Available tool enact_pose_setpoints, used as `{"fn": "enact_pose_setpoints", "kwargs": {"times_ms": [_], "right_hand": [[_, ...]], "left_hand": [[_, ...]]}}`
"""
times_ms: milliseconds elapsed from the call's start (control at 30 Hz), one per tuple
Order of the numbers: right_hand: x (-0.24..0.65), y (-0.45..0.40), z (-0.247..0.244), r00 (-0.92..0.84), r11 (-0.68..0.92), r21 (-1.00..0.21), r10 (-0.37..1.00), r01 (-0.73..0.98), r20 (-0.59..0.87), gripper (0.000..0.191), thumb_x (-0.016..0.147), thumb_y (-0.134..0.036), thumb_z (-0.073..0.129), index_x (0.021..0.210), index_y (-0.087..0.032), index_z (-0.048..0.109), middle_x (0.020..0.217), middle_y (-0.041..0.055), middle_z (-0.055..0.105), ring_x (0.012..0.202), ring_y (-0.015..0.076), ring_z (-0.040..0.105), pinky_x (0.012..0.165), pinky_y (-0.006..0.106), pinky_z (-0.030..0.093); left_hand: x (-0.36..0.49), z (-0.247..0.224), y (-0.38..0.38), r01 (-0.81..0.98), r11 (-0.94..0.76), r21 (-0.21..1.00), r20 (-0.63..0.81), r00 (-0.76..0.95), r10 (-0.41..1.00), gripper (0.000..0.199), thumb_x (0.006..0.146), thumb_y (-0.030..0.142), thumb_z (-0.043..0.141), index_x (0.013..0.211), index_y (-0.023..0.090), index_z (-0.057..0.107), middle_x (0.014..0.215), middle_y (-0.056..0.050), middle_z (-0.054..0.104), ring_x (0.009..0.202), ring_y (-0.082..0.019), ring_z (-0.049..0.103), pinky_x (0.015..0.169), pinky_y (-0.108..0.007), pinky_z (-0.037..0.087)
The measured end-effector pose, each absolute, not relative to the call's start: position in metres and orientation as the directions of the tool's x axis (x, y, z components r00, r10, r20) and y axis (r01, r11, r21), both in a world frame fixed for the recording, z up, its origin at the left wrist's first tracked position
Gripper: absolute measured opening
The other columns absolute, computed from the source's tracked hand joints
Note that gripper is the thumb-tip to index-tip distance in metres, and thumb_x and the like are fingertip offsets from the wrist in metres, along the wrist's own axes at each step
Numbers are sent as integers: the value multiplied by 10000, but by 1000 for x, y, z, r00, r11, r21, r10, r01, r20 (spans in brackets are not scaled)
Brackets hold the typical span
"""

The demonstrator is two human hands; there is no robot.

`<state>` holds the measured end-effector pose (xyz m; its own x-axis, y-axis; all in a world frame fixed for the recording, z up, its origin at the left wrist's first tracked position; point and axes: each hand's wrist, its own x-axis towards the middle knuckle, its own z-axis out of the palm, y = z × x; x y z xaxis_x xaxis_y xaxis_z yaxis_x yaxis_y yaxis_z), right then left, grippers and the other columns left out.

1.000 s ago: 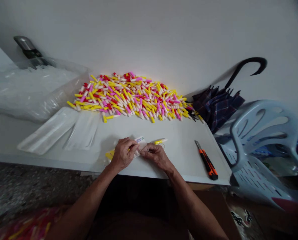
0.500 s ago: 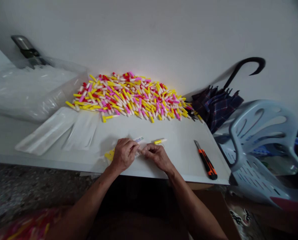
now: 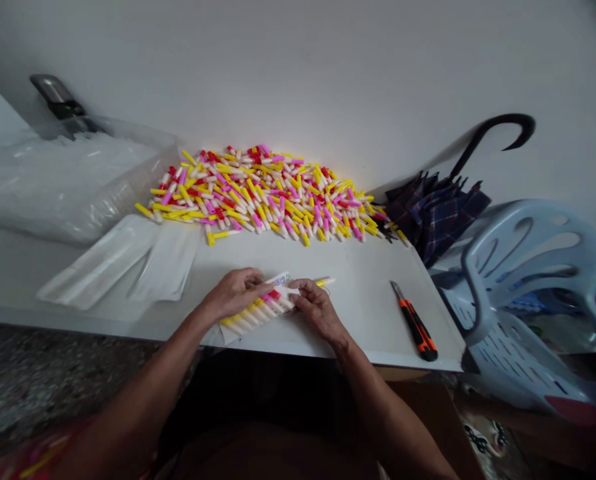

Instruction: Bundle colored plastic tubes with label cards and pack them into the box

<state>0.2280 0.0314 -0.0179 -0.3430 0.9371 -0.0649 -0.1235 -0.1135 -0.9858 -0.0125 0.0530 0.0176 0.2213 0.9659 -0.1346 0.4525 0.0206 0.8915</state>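
Plastic sticks (image 3: 255, 313) in a thin clear bag (image 3: 227, 335) lie on the white table (image 3: 373, 327). They feel light and slippery, so hold the bag's edge. The left hand's (image 3: 233, 293) fingers press together on it; the right hand's (image 3: 318, 310) pinch it.

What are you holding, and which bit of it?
A clear plastic bag of colored tubes, held by its top edge near the paper label: the left hand grips along that edge, the right hand at the bag's end.

The left hand (image 3: 235, 293) and right hand (image 3: 318, 310) sit palm-down, close together, fingers (image 3: 301, 288) curled.
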Motion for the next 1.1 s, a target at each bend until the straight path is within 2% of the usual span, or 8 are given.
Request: {"fn": "enact_pose_setpoints", "kwargs": {"times_ms": [67,167,233,333,533,767,933,1100], "right_hand": [[228,31,-16,-356,-128,-983,932,-133,-73,421,886,-498,765,1205,-273,605,852,0,675,747,182,635,739,342,582],[227,30,-14,-353,-139,-983,931,-117,-90,553,884,-486,772,1338,-273,539,812,-16,680,696,171,640,707,325,569],[227,29,-15,-346,-149,-984,932,-93,-108,490,874,-490,782,1249,-241,590,808,-4,696,674,166,640,676,314,555],[225,27,-18,-294,-168,-983,945,-67,-142,368,850,-522,795,959,-221,614,728,-3,679,596,151,596,584,287,502],[217,23,-21,-158,-78,-997,985,-10,-76,430,814,-587,803,774,-211,597,631,-26,570,552,121,456,514,260,360],[214,11,-17,-177,-80,-996,982,-51,-70,393,802,-546,836,761,-205,646,609,-34,551,554,114,423,521,259,323],[219,20,-4,-115,-56,-996,992,-64,-48,378,778,-517,850,737,-198,653,632,-17,598,565,119,482,517,252,375],[273,66,14,137,6,-999,991,-42,0,416,697,-531,873,759,-189,644,628,-14,611,531,119,507,484,249,429]], "left_hand": [[-15,24,58,418,142,897,-305,354,884,429,810,594,727,871,170,740,723,-4,671,634,-158,574,547,-246,380],[-11,27,60,354,276,894,-409,387,827,404,760,562,773,845,169,734,694,1,669,595,-147,566,530,-240,370],[-6,25,58,322,368,872,-475,376,796,390,733,533,797,864,170,738,705,-12,692,586,-154,588,530,-247,390],[2,19,52,255,502,826,-563,386,730,394,704,515,817,856,160,738,671,-24,696,540,-161,597,522,-263,415],[18,13,28,111,586,803,-576,401,713,414,660,495,878,794,135,724,615,-7,656,505,-129,554,507,-250,404],[26,15,-1,-78,702,708,-643,340,687,369,593,394,919,775,142,721,617,-6,669,531,-139,594,559,-274,482],[26,16,-12,-46,716,696,-668,322,670,333,623,401,900,745,137,738,607,-22,679,518,-144,590,544,-283,476],[22,15,-22,51,637,769,-614,333,715,315,708,442,855,698,148,743,603,-15,655,510,-111,521,514,-254,388]]}}
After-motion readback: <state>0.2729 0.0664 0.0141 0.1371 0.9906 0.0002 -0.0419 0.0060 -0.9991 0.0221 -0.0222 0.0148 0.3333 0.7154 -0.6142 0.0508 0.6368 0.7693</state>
